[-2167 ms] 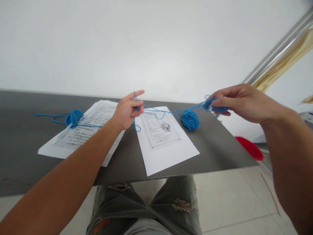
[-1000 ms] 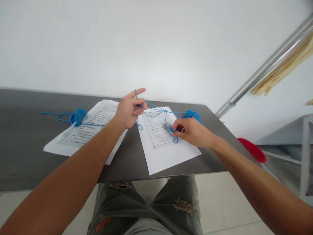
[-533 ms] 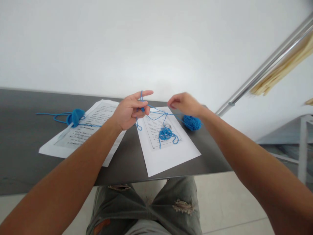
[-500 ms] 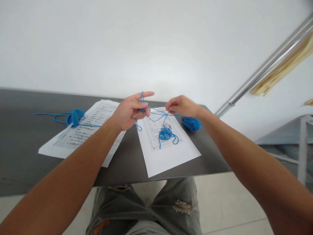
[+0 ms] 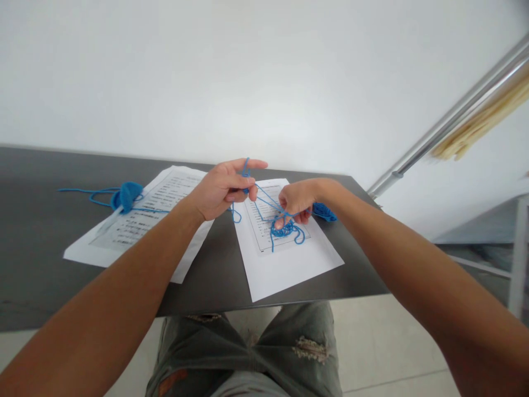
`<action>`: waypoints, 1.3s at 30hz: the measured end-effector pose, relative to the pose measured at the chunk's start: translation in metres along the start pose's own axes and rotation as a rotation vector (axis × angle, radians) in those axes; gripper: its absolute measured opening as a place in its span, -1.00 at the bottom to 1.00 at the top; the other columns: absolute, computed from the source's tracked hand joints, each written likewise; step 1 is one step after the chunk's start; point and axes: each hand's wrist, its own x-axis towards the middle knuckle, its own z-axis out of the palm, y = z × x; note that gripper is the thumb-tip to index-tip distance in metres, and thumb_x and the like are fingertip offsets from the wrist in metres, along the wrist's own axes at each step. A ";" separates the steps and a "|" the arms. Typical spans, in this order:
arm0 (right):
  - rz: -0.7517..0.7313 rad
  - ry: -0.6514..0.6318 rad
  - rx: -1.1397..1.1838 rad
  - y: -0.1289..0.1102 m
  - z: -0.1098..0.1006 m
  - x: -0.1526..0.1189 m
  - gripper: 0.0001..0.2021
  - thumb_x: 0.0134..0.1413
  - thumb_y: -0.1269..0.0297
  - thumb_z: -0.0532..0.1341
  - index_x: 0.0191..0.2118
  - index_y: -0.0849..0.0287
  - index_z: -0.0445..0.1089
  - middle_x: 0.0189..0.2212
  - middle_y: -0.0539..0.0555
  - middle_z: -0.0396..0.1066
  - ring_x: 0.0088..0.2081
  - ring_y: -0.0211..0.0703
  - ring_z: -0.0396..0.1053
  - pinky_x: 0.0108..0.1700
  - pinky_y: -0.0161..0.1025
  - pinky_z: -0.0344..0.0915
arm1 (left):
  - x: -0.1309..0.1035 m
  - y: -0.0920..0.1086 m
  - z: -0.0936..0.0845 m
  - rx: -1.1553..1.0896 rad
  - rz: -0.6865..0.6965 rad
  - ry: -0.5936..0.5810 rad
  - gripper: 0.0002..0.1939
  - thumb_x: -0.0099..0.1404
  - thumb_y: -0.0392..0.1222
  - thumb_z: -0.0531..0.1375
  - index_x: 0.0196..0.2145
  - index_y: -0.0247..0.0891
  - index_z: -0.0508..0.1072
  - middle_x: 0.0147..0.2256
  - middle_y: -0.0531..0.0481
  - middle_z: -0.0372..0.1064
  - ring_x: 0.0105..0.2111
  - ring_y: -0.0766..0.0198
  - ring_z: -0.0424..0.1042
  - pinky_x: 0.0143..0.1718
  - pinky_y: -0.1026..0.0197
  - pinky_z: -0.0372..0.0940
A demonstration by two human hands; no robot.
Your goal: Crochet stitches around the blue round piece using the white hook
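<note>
Strands of blue yarn run from my left hand across to my right hand. A loop of it goes round the left index finger, which points out to the right, while the thumb and other fingers close on the yarn. My right hand is bent downward with curled fingers over a loose blue yarn tangle, its thumb at the tangle and strands passing by the fingers. Part of its grip is hidden. The tangle lies on a printed sheet. Behind the right wrist sits a partly covered blue yarn ball.
On the left, a blue yarn piece with trailing strands lies on other printed papers. The dark table meets a white wall. A metal pole slants at the right, near pale hanging strands.
My right hand has moved down and slightly left, from above the sheet to the yarn tangle. My left hand has shifted slightly right, still holding the yarn.
</note>
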 end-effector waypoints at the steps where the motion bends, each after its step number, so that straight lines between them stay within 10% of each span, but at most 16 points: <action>1: -0.016 0.014 -0.010 -0.002 0.004 0.000 -0.34 -0.45 -0.25 0.59 -0.42 0.19 0.40 -0.57 0.04 0.47 -0.46 -0.07 0.49 -0.37 -0.13 0.45 | 0.000 0.000 0.000 0.002 0.002 0.004 -0.50 0.15 -0.38 0.33 0.07 -0.44 0.53 -0.55 -0.15 0.50 -0.72 0.54 -0.03 -0.58 0.30 -0.29; 10: -0.236 0.166 0.067 0.008 0.016 -0.023 -0.78 0.03 0.34 0.41 -0.46 0.16 0.34 -0.58 -0.04 0.40 -0.49 -0.23 0.38 -0.44 -0.28 0.29 | 0.000 0.000 0.001 0.003 0.009 0.005 -0.57 0.16 -0.38 0.31 0.02 -0.44 0.55 -0.55 -0.14 0.50 -0.71 0.53 -0.06 -0.58 0.30 -0.29; 22: -0.454 1.076 1.042 0.060 -0.019 -0.062 -0.68 -0.27 0.64 0.19 -0.37 0.06 0.38 -0.49 -0.05 0.42 -0.37 -0.13 0.44 -0.26 -0.13 0.46 | 0.000 0.001 0.001 -0.002 -0.019 0.014 -0.57 0.16 -0.38 0.31 0.02 -0.44 0.54 -0.57 -0.13 0.48 -0.70 0.53 -0.07 -0.59 0.31 -0.32; 28: -0.506 1.068 1.177 0.057 -0.013 -0.074 -0.78 -0.23 0.60 0.21 -0.47 0.12 0.43 -0.52 -0.01 0.34 -0.43 -0.19 0.33 -0.25 -0.07 0.50 | 0.000 0.001 0.000 -0.004 -0.029 0.010 -0.53 0.17 -0.39 0.30 0.06 -0.47 0.50 -0.57 -0.13 0.48 -0.70 0.53 -0.06 -0.59 0.33 -0.32; 39: -0.612 1.009 1.204 0.027 -0.008 -0.102 -0.79 -0.20 0.62 0.14 -0.49 0.18 0.42 -0.62 -0.03 0.24 -0.64 -0.41 0.00 -0.62 -0.38 -0.24 | 0.000 0.002 0.001 -0.004 -0.013 0.007 -0.22 0.22 -0.41 0.25 0.38 -0.56 0.22 -0.56 -0.11 0.48 -0.71 0.54 -0.08 -0.59 0.34 -0.24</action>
